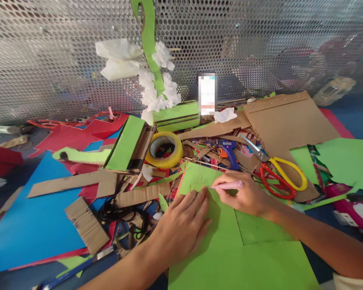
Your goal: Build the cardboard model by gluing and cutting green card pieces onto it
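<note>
My right hand [248, 195] grips a pink pen [231, 185], its tip down near the upper part of a bright green sheet [224, 249]. Flat on that sheet, just left of the pen tip, my left hand [184, 221] rests with its fingers stretched out. A second green piece [260, 227] overlaps the sheet under my right forearm. Beyond my hands lie a yellow tape roll [177, 151], a blue hot glue gun [230, 153] and scissors [269, 165] with red and yellow handles.
Cardboard strips [142, 195], a green-covered cardboard box [125, 143] and blue paper [42, 201] crowd the left. A large cardboard piece [287, 121] lies at the back right. A perforated metal panel [72, 60] stands behind, fronted by a green paper stalk [149, 44] with white crumpled tissue [149, 88].
</note>
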A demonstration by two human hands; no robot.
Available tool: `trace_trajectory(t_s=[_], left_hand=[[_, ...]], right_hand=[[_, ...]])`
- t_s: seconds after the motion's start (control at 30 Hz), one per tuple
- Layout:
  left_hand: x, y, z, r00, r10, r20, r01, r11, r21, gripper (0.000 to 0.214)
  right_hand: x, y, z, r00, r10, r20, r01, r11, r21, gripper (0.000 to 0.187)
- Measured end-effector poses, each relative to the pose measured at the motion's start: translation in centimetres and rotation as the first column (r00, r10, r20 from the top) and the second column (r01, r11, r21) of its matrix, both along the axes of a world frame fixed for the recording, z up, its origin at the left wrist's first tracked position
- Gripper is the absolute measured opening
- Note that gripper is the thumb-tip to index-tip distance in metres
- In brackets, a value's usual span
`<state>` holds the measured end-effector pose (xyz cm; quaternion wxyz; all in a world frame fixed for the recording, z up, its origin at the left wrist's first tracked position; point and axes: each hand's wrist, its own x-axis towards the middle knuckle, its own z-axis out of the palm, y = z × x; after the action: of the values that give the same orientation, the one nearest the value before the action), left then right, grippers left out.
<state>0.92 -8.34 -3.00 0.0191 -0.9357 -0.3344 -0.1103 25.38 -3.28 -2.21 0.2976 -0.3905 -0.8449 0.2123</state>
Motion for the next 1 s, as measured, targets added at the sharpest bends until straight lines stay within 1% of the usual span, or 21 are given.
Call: trace_trajectory(t_s=[0.2, 0.33, 0.47, 0.63, 0.83, 1.0], left_hand=[[0.1, 0.1, 0.3, 1.000, -0.006, 0.013, 0.006, 1.000, 0.011, 0.046], [0.1, 0.2, 0.4, 1.000, -0.010, 0.015, 0.010, 1.000, 0.017, 0.046], [-0.1, 0.2, 0.4, 1.000, -0.019, 0.025, 0.019, 1.000, -0.015, 0.043], [-0.2, 0.7, 0.6, 0.997, -0.031, 0.065, 0.035, 0.997, -0.063, 0.038], [-0.2, 1.1, 0.6, 0.993, -0.047, 0.104, 0.059, 0.992, -0.115, 0.035], [-0.3, 1.2, 0.7, 0.992, -0.054, 0.118, 0.069, 0.990, -0.124, 0.034]], right_hand=[[0.1, 0.0, 0.2, 1.000, 0.014, -0.018, -0.015, 1.000, -0.021, 0.010], [0.2, 0.0, 0.2, 1.000, 0.011, -0.026, -0.012, 0.999, -0.035, 0.013], [0.3, 0.0, 0.2, 0.999, 0.021, -0.024, -0.023, 0.997, -0.079, 0.012], [0.4, 0.0, 0.1, 0.999, 0.021, -0.035, -0.024, 0.995, -0.095, 0.012], [0.4, 0.0, 0.2, 0.999, 0.021, -0.049, -0.025, 0.996, -0.086, 0.010], [0.3, 0.0, 0.3, 0.998, 0.023, -0.060, -0.029, 0.996, -0.090, 0.011]])
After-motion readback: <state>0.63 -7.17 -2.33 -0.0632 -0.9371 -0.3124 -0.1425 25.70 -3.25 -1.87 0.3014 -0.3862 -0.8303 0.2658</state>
